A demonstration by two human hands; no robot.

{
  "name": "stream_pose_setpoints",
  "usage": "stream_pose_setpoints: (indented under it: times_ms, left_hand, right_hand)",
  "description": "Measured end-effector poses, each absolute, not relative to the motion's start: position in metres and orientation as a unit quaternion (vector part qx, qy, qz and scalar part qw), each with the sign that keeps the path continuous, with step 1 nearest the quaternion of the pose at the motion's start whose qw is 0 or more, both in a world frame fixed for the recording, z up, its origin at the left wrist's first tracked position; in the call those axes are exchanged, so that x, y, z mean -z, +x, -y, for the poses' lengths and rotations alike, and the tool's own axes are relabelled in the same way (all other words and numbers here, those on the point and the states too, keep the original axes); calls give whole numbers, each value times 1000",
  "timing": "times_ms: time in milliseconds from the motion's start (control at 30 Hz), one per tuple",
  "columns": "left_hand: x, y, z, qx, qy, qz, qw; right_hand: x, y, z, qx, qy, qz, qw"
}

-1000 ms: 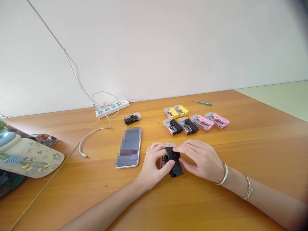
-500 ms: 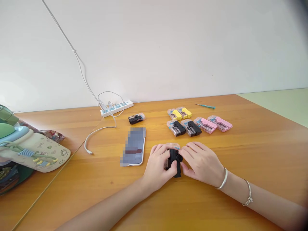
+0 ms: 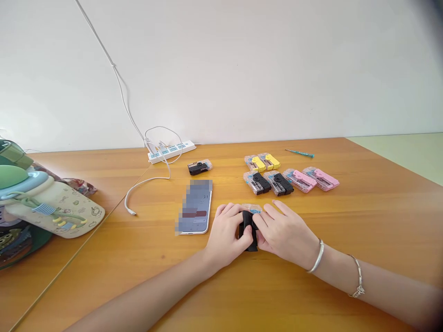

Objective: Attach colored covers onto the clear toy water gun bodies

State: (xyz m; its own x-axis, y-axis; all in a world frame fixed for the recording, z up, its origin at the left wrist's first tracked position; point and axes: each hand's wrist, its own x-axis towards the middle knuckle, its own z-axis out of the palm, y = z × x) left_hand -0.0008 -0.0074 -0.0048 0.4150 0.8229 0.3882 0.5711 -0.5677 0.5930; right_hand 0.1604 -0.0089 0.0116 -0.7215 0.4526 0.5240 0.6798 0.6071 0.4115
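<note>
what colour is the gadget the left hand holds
The gadget is black where it shows, partly covered by the left hand; seen in the head view.

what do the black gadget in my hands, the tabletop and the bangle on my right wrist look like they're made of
The black gadget looks like hard plastic, matte to satin, with only a dull sheen. The tabletop seems wood or laminate, lightly glossy: long grain streaks and reflections show. The bangle is probably polished metal, given its bright silvery shine.

Right hand partly hides the held case; dial seemingly part-covered.
</note>
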Motion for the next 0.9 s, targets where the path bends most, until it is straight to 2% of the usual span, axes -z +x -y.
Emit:
stream_pose_setpoints:
  times_ms: [433, 900]
  left_hand:
    - [4, -2, 3, -318, 786, -476, 233]
    - [3, -4, 0, -352, 756, -478, 277]
  right_hand:
    - [-15, 157, -10, 348, -277, 886, 131]
    - [-15, 181, -15, 119, -392, 877, 253]
